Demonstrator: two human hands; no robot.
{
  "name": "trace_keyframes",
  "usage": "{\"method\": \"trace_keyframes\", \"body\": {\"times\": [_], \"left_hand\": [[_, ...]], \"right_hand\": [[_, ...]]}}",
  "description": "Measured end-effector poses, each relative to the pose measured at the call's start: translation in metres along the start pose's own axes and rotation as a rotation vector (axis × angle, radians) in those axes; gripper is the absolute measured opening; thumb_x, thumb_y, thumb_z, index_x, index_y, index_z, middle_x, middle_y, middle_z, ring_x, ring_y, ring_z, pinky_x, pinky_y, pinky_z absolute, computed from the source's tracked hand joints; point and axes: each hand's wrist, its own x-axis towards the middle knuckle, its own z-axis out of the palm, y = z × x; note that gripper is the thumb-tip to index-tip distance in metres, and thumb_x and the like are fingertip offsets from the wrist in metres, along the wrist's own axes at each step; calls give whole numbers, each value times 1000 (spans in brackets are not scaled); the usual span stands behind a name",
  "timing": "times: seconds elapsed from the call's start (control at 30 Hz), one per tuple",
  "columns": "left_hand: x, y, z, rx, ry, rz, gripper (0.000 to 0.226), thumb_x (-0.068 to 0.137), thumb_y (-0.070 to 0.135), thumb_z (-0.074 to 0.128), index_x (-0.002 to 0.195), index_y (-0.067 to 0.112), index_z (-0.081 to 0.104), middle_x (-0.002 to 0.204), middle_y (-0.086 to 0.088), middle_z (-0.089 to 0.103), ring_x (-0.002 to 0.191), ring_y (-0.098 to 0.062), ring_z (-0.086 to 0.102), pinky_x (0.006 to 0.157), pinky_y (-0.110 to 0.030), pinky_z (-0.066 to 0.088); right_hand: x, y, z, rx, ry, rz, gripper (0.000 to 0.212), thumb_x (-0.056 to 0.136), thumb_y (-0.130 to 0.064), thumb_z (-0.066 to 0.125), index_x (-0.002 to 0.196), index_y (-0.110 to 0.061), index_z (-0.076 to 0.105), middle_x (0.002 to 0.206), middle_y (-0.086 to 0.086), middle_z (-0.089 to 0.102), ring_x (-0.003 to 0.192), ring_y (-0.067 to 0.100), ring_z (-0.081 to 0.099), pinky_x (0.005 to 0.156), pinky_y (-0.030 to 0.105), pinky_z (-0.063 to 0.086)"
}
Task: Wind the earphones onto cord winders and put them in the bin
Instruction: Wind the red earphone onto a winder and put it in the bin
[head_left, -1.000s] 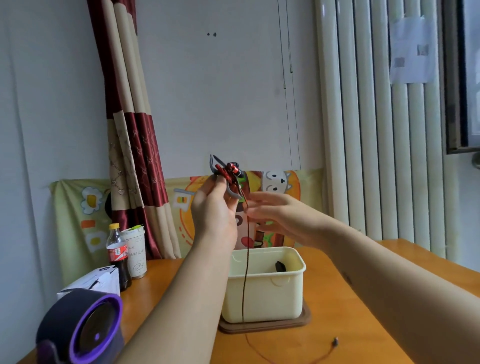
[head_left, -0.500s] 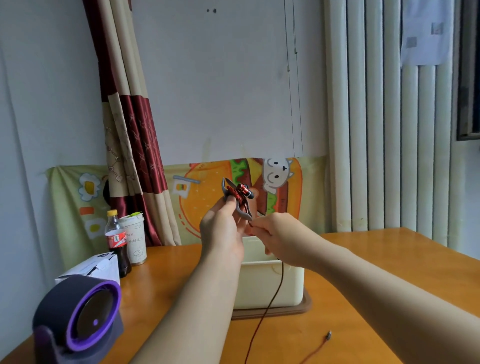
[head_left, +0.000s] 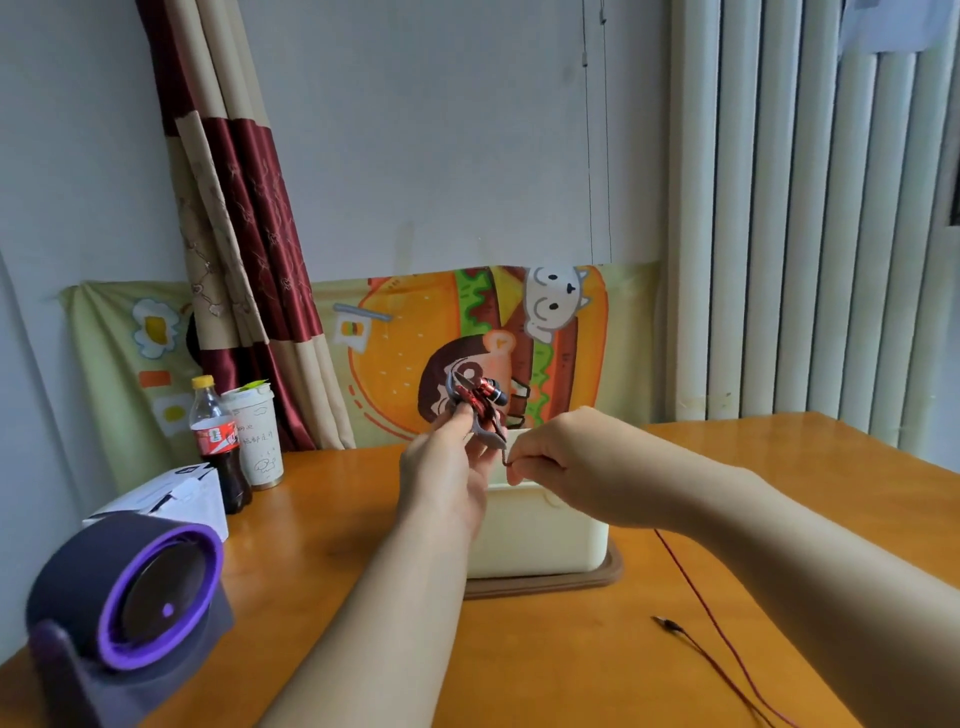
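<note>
Winder (head_left: 485, 436), wound with red earphones (head_left: 480, 400), sits at 12 o'clock of the left grip (head_left: 447, 467), pinched in its fingertips above the bin (head_left: 540, 535). Right grip (head_left: 566, 462) pinches the cord (head_left: 687, 581), apparently at its 9 o'clock; the plug (head_left: 667, 622) lies on the desk (head_left: 337, 519).

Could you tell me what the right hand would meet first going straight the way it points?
The right hand, pinching the cord, points leftward; it would probably meet the left hand gripping the cord winder.
</note>
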Motion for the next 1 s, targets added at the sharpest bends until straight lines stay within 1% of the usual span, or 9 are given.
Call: {"method": "trace_keyframes", "body": {"times": [0.2, 0.3, 0.4, 0.47, 0.57, 0.67, 0.83, 0.93, 1.0], "left_hand": [[13, -14, -13, 71, 50, -115, 11, 96, 9, 58, 105, 5, 62, 89, -9, 65, 82, -19, 62, 61, -32, 49], [16, -28, -18, 193, 39, -14, 6, 95, 9, 60, 93, 10, 66, 86, -8, 69, 81, -19, 65, 64, -32, 52], [19, -40, -30, 363, -96, 114, 9, 96, 12, 59, 97, 17, 67, 94, -3, 72, 83, -14, 67, 65, -28, 52], [21, -45, -39, 425, -177, 124, 13, 95, 12, 60, 106, 14, 66, 96, -1, 72, 82, -11, 67, 64, -25, 53], [23, -49, -49, 555, -271, 119, 19, 92, 15, 63, 111, 13, 66, 105, -2, 73, 93, -13, 69, 71, -28, 56], [24, -51, -50, 653, -349, 147, 15, 92, 15, 63, 107, 17, 67, 101, 1, 74, 96, -15, 70, 78, -32, 57], [20, -48, -46, 692, -486, 147, 17, 90, 18, 64, 107, 18, 67, 98, 4, 74, 95, -12, 70, 76, -28, 56], [17, -44, -43, 663, -602, 97, 24, 80, 24, 65, 103, 16, 67, 88, 6, 74, 82, -6, 70, 70, -21, 54], [18, -40, -42, 641, -635, 82, 29, 74, 25, 64, 102, 15, 66, 84, 7, 73, 79, -4, 69, 69, -19, 54]], "right_hand": [[2, 10, 3, 15, 40, -26, 27, 100, -19, 44, 100, -13, 70, 89, -4, 67, 81, 13, 61, 72, 27, 50], [6, 14, 8, 36, 77, -16, 27, 99, -20, 44, 94, -9, 69, 77, -6, 63, 70, 11, 58, 65, 25, 48], [10, 26, 8, 161, 247, 92, 27, 98, -23, 46, 94, -10, 70, 77, -3, 65, 67, 6, 58, 64, 19, 48], [10, 37, 11, 258, 359, 169, 30, 98, -24, 48, 88, -2, 67, 65, 3, 58, 52, 5, 49, 52, 13, 40], [10, 47, 25, 364, 409, 214, 31, 97, -26, 49, 88, -4, 68, 64, 14, 57, 49, 6, 41, 47, 15, 34], [12, 52, 38, 421, 479, 200, 29, 96, -29, 51, 84, -8, 67, 60, 8, 52, 52, 7, 40, 49, 17, 33], [12, 58, 48, 535, 596, 160, 20, 94, -31, 53, 88, -20, 70, 73, 6, 67, 69, 17, 60, 61, 30, 47], [12, 65, 58, 684, 612, 211, 23, 94, -29, 52, 88, -17, 70, 52, -13, 58, 51, 4, 53, 47, 11, 35], [14, 69, 65, 749, 538, 252, 25, 94, -32, 51, 88, -17, 70, 46, -20, 51, 48, -3, 48, 48, 7, 33]]}}
